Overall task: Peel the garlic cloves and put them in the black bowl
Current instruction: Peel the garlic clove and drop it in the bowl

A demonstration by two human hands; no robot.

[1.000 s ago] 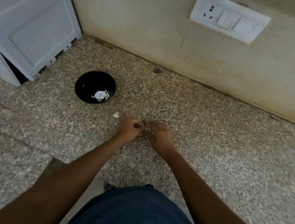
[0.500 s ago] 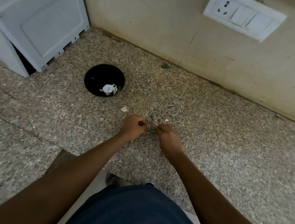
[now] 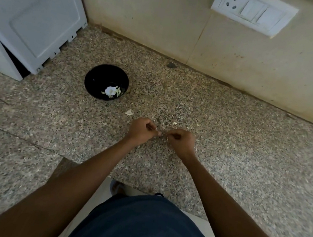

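A black bowl stands on the speckled stone counter, up and left of my hands. Inside it lie a white garlic piece and a few pale cloves. My left hand and my right hand meet fingertip to fingertip over the counter, both with curled fingers. They pinch a small garlic clove between them; most of it is hidden by my fingers. A scrap of white peel lies on the counter just beyond my left hand.
A white appliance stands at the back left, close to the bowl. The beige wall runs along the back with a switch plate. A tiny pale scrap lies beyond my hands. The counter's front edge is near my body.
My hands have stayed together, working the clove, with the fingertips drawn slightly apart. The camera has tilted a little, so the bowl sits lower in view.
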